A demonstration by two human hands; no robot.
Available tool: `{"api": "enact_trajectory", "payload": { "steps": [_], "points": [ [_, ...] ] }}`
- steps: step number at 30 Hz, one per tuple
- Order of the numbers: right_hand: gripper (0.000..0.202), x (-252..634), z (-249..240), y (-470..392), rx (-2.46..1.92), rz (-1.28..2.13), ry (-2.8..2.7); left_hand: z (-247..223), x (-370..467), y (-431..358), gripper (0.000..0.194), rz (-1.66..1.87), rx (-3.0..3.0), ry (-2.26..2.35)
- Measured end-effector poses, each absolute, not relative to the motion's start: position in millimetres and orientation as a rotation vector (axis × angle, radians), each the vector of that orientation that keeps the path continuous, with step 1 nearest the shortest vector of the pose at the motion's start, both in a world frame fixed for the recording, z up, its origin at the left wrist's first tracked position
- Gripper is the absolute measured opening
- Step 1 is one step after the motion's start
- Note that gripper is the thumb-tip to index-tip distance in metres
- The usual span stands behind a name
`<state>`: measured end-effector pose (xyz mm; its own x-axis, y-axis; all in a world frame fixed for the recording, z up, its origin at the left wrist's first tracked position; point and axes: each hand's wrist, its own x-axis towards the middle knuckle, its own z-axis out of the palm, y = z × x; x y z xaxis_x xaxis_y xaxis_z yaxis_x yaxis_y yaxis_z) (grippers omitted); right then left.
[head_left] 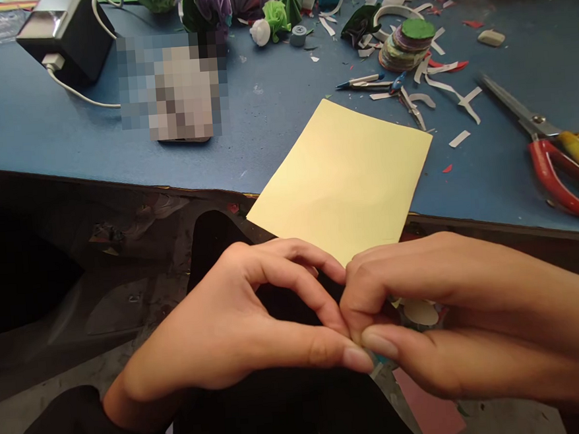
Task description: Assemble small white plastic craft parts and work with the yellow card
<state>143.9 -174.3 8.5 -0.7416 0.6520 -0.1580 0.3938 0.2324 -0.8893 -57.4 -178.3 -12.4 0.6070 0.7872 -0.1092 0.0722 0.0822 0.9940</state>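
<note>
My left hand and my right hand meet in front of the table's edge. Both are closed in a pinch, thumbs and forefingers pressed together, tip against tip. Whatever sits between the fingertips is hidden or too small to name. Just beyond them a sheet of pale yellow paper lies partly on the blue table and sticks out over its front edge. The sheet's near end runs behind my fingers, and I cannot tell whether they touch it.
Scissors with red and yellow handles lie at right. A drawing compass, an eraser, paper scraps and paper flowers are farther back. A black box with a white cable stands at left. Pink paper is below.
</note>
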Motion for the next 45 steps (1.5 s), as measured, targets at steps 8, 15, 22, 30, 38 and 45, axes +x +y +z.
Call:
{"api": "enact_trajectory", "payload": {
  "steps": [8, 15, 22, 30, 38, 45],
  "points": [
    [0.012, 143, 19, -171, -1.078, 1.7, -2.031, -10, -58, -186, 0.013, 0.654, 1.204, 0.849],
    [0.008, 145, 12, -176, -1.16, 1.73, -1.844, -11, -55, -189, 0.016, 0.733, 1.205, 0.858],
    [0.01, 145, 10, -176, -1.165, 1.71, -1.833, -13, -53, -188, 0.015, 0.73, 1.207, 0.844],
    [0.006, 144, 9, -173, -1.083, 1.522, -2.008, -12, -53, -189, 0.018, 0.687, 1.144, 0.781],
    [0.005, 147, 6, -164, -0.786, 1.513, -2.178, -9, -56, -186, 0.021, 0.595, 1.092, 0.762],
    [0.005, 147, 9, -159, -0.561, 1.635, -2.287, -10, -55, -185, 0.025, 0.551, 0.923, 0.698]
  ]
}}
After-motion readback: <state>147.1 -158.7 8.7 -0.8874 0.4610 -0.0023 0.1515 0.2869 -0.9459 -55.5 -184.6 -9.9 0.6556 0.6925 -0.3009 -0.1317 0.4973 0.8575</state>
